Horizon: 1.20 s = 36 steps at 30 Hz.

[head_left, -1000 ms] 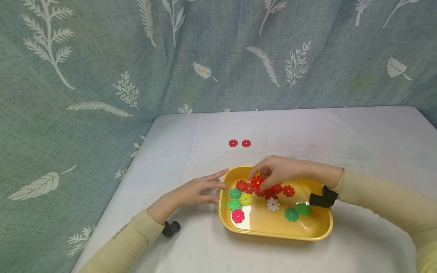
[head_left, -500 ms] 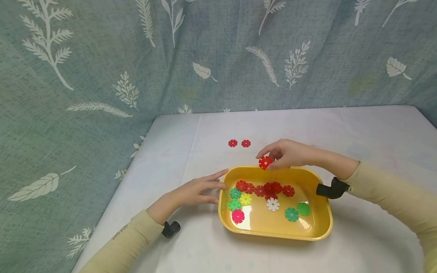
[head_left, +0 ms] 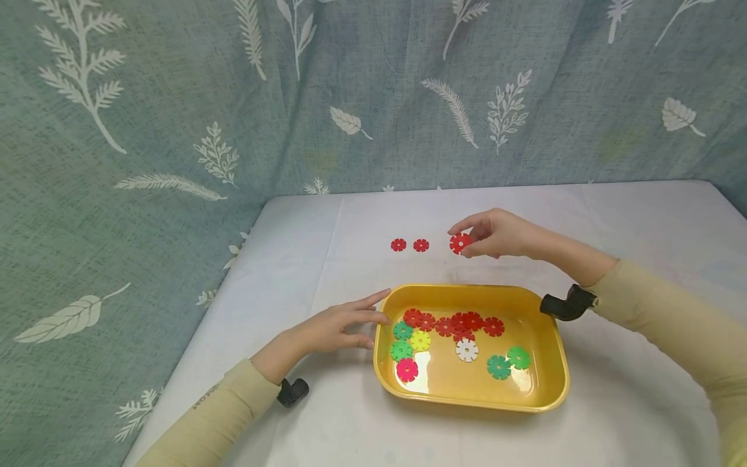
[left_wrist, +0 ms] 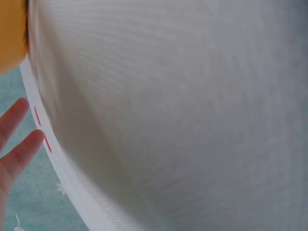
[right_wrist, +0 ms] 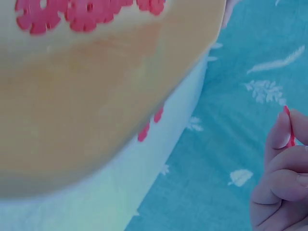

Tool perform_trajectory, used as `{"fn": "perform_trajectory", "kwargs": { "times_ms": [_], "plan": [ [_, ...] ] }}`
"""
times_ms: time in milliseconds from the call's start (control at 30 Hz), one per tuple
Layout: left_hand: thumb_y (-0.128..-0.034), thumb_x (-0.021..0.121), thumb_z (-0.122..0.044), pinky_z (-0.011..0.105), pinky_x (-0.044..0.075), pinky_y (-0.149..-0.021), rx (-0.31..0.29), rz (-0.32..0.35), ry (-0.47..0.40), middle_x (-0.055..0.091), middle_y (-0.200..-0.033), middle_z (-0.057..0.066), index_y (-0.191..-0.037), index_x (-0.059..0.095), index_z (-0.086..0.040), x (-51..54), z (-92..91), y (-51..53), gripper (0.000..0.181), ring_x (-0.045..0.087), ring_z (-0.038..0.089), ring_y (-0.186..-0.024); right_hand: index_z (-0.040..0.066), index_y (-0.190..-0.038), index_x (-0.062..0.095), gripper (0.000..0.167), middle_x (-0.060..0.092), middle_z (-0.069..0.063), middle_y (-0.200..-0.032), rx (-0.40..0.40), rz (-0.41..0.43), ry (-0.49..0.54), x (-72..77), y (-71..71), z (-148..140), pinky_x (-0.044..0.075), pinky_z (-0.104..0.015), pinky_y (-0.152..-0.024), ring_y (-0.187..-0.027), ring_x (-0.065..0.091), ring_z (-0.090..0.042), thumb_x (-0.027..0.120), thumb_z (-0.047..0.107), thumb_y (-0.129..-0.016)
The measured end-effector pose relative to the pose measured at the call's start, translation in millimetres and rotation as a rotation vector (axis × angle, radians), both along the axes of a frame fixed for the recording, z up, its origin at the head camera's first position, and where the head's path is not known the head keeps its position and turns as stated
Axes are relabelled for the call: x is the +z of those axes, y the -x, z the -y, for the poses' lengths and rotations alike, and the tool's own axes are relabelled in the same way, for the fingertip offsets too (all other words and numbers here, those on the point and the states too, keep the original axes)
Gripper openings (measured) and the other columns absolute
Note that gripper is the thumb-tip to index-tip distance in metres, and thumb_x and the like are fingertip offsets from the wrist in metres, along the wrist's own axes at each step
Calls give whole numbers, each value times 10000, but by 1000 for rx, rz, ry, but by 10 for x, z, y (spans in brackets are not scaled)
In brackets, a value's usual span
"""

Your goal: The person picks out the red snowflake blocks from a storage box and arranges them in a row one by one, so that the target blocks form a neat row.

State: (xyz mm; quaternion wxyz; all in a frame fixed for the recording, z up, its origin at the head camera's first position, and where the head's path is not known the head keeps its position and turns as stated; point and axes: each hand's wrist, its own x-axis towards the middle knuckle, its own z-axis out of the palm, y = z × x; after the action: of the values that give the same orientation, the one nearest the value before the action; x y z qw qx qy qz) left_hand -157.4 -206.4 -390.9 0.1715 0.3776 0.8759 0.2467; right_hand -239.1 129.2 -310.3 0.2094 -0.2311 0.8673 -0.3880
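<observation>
My right hand (head_left: 502, 235) pinches a red notched disc (head_left: 460, 244) between thumb and fingers, beyond the far rim of the yellow tray (head_left: 467, 399). In the right wrist view the disc (right_wrist: 289, 126) appears edge-on in the fingers. To its left, two red discs (head_left: 399, 244) (head_left: 421, 245) lie side by side on the white cloth. My left hand (head_left: 335, 327) has its fingers extended at the tray's left rim. Inside the tray lie several red discs (head_left: 493, 326), green discs (head_left: 498, 367), a yellow disc (head_left: 420, 340), a white disc (head_left: 467, 350) and a pink disc (head_left: 407, 370).
A white cloth (head_left: 327, 415) covers the table. Behind it and along the left side hangs a blue-green leaf-patterned curtain (head_left: 373, 97). The tray's raised walls stand between the two forearms.
My right hand has lifted a red disc out of the tray and carried it away past the far rim, level with the two discs on the cloth. My left hand has stayed put.
</observation>
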Motion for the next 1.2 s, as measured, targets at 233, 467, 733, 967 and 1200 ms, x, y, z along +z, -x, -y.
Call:
{"fn": "perform_trajectory", "kwargs": {
  "times_ms": [233, 467, 733, 967, 1200],
  "plan": [
    [-798, 636, -449, 391, 375, -1029, 3, 1, 1, 190, -1523, -69, -1232, 565, -256, 5, -3, -6, 480, 266, 175, -1367, 100, -1237, 559, 407, 541, -45, -662, -63, 2, 25, 10, 208, -9, 407, -235, -500, -483, 366, -151, 656, 128, -843],
    [-797, 623, -474, 404, 373, -1030, 8, 14, 3, 176, -1523, -93, -1234, 561, -274, 5, 0, -6, 485, 259, 172, -1369, 124, -1288, 515, 443, 469, -44, -641, -91, 6, 33, -23, 388, 34, 394, -241, -515, -502, 365, -160, 636, 154, -863],
    [-797, 614, -491, 398, 372, -1032, -6, 5, -6, 186, -1521, -89, -1231, 565, -272, 12, 6, -7, 488, 263, 165, -1367, 172, -1300, 505, 455, 469, -46, -660, -135, 22, 57, -98, 553, 89, 376, -252, -525, -522, 380, -171, 635, 174, -864],
    [-799, 612, -493, 399, 371, -1033, -8, 1, -19, 210, -1513, -89, -1220, 578, -264, 23, 5, 6, 480, 270, 164, -1364, 154, -1314, 490, 459, 516, -37, -705, -143, 59, 54, -186, 729, 120, 378, -231, -528, -535, 394, -164, 621, 169, -874],
    [-779, 627, -501, 404, 370, -1032, 5, 4, -21, 218, -1510, -98, -1208, 589, -265, 23, -3, 6, 492, 280, 162, -1360, 151, -1294, 511, 436, 472, -28, -631, -138, 78, 20, -262, 844, 153, 398, -241, -545, -513, 382, -169, 623, 164, -873]
  ]
}}
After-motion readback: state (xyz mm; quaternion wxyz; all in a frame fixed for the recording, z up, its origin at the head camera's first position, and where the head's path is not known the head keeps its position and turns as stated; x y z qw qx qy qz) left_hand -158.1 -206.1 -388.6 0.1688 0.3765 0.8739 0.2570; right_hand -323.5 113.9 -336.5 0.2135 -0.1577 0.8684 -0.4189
